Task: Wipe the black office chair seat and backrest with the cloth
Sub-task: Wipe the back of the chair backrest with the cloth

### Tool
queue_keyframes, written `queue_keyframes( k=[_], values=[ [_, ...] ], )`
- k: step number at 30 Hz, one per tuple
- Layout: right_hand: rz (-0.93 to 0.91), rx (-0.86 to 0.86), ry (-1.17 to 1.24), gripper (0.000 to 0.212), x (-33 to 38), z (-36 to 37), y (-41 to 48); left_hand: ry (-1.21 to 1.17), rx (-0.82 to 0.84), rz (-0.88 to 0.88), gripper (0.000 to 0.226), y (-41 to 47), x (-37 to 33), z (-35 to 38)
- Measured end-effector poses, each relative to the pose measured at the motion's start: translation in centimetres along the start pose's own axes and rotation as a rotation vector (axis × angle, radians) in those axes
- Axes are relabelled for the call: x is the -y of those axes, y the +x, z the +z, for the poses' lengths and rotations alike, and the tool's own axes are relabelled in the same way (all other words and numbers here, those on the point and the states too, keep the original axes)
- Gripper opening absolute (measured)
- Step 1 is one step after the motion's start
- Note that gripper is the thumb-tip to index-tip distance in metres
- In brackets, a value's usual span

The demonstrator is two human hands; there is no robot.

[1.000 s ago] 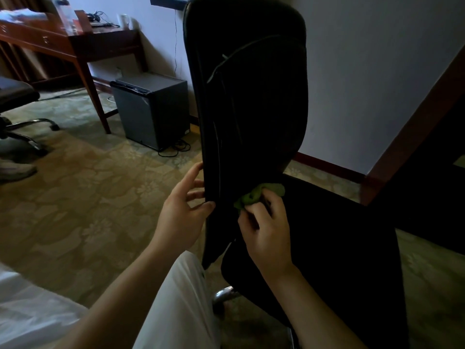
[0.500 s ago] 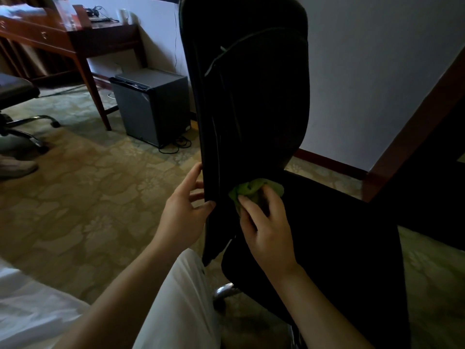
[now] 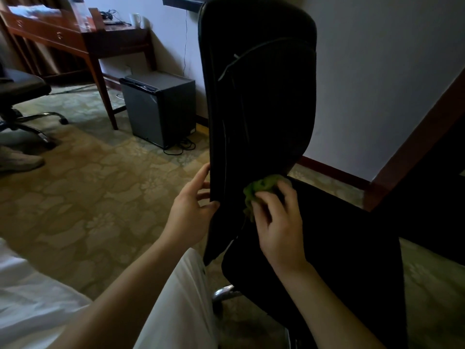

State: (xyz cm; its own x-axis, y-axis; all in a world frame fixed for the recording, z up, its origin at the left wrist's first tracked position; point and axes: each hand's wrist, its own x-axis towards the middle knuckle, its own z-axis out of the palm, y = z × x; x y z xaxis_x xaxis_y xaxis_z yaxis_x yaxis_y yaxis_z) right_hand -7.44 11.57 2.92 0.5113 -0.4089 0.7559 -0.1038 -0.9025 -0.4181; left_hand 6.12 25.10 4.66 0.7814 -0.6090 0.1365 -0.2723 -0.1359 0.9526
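The black office chair stands in front of me, its tall backrest (image 3: 261, 102) upright and its seat (image 3: 334, 243) stretching to the right. My left hand (image 3: 191, 210) holds the backrest's left edge, thumb in front and fingers behind. My right hand (image 3: 276, 222) grips a bunched green cloth (image 3: 261, 187) and presses it against the bottom of the backrest, where it meets the seat. Part of the cloth is hidden under my fingers.
A grey mini fridge (image 3: 158, 109) sits on the carpet left of the chair, cables beside it. A wooden desk (image 3: 75, 36) stands at the back left, another office chair (image 3: 17, 96) at the far left. A dark wooden frame (image 3: 415, 142) rises on the right.
My right hand has shifted the cloth slightly along the backrest's base, and the cloth now bunches more to the left of my fingers. My left hand keeps its hold.
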Motion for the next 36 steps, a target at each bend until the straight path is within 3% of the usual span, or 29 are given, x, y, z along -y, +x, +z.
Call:
queue_keyframes(
  k=[8, 18, 26, 36],
  values=[
    [-0.105, 0.026, -0.069, 0.013, 0.4, 1.1, 1.8, 0.016, -0.02, 0.018, 0.084, -0.1, 0.0, 0.2],
    [-0.066, 0.169, -0.098, 0.008, -0.9, 1.4, -1.3, 0.041, -0.005, 0.043, 0.084, -0.1, 1.1, -0.1],
    [-0.023, -0.027, -0.021, 0.013, 0.9, 0.4, 1.1, 0.013, -0.019, 0.049, 0.086, -0.1, 1.6, 0.3],
    [-0.056, 0.12, -0.13, 0.013, -0.1, 1.7, -0.5, -0.012, -0.009, 0.051, 0.084, -0.1, 1.5, 0.3]
  ],
)
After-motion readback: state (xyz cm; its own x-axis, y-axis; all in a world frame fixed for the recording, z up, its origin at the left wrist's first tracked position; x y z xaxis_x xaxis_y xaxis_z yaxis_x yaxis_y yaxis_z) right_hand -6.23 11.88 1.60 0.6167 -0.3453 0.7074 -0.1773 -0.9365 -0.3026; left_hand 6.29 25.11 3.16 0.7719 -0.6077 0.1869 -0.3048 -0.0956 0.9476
